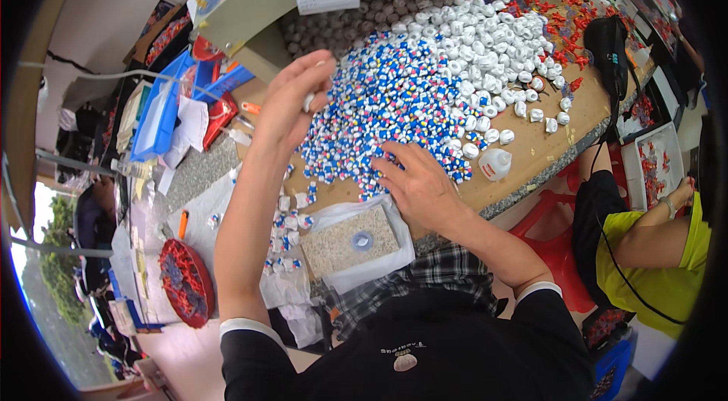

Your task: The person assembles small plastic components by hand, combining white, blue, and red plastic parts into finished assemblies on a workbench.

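Observation:
My left hand (pixel 292 101) is raised over the left side of a heap of small blue-and-white plastic pieces (pixel 394 90) with red and yellow spots. Its fingers are curled closed, and a small white piece (pixel 308 102) shows between them. At the heap's near edge my right hand (pixel 415 187) reaches in with bent fingers somewhat apart, the tips touching the pieces. Whether it has hold of one is hard to see. Just below lies a speckled stone slab (pixel 334 245) on white plastic sheeting, with a small round clear-blue disc (pixel 362 241) on it.
White rounded pieces (pixel 485 33) are heaped behind. A white bottle (pixel 495 164) stands right of my right hand. Several figures (pixel 284 230) lie left of the slab. A red bowl (pixel 186 283) and blue tray (pixel 159 116) are at left. Another person (pixel 652 249) sits at right.

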### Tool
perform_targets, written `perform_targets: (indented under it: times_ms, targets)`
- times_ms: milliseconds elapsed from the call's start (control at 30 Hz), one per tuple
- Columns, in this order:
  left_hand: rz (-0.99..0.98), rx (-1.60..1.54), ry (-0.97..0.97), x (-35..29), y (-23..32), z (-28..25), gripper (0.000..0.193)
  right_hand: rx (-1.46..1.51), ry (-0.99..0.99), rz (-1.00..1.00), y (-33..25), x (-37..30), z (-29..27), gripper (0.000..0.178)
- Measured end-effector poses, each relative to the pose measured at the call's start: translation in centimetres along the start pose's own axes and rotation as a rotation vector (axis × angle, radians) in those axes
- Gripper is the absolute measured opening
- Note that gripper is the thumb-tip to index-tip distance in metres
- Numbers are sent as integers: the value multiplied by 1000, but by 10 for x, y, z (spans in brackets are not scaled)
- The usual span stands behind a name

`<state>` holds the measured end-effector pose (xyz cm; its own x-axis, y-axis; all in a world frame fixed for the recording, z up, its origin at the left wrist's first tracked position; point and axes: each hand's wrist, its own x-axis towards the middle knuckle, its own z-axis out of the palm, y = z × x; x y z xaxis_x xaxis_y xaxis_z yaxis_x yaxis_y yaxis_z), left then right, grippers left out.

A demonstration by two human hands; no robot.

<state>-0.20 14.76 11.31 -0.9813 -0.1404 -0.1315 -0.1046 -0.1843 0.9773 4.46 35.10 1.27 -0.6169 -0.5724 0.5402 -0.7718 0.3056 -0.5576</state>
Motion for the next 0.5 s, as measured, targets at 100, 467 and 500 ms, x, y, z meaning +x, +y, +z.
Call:
perform_targets:
  times_ms: [100, 467, 500]
  targets:
    - [-69, -198, 129, -74, -4, -9, 33, 7, 17, 11, 0, 1, -4, 24]
    - [-149, -798, 157, -213, -90, -10, 39, -196, 105, 125, -9, 24, 6, 23]
    - [-130, -775, 122, -213, -95, -10, 39, -211, 69, 168, -9, 24, 6, 24]
